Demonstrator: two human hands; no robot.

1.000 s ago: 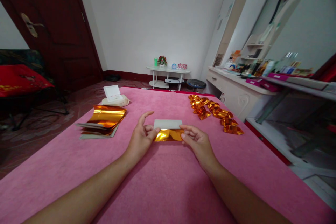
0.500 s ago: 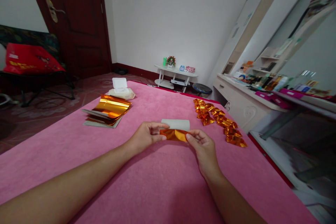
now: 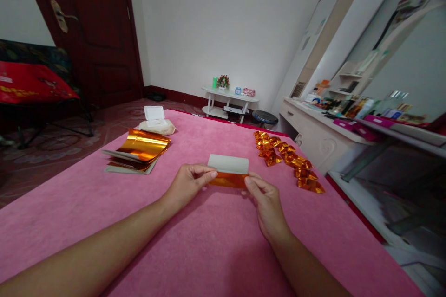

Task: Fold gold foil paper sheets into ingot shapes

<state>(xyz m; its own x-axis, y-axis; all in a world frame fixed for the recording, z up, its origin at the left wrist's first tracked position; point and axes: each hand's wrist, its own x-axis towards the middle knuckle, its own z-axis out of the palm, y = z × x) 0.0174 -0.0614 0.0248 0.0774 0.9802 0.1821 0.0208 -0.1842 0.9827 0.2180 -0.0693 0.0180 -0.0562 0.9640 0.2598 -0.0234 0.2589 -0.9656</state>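
Pinching 1 sheet [image 3: 228,167] w/ 2 hands [image 3: 184,185] [image 3: 268,202]

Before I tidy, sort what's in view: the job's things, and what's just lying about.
Likely the job's: gold-and-grey sheet held by the left hand and right hand; stack of gold sheets; folded gold pieces.

Likely just lying about: open-lidded pack; red bag; stool.

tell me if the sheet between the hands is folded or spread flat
Folded, at least partly: the sheet shows gray on its far part and a gold strip along its near edge.
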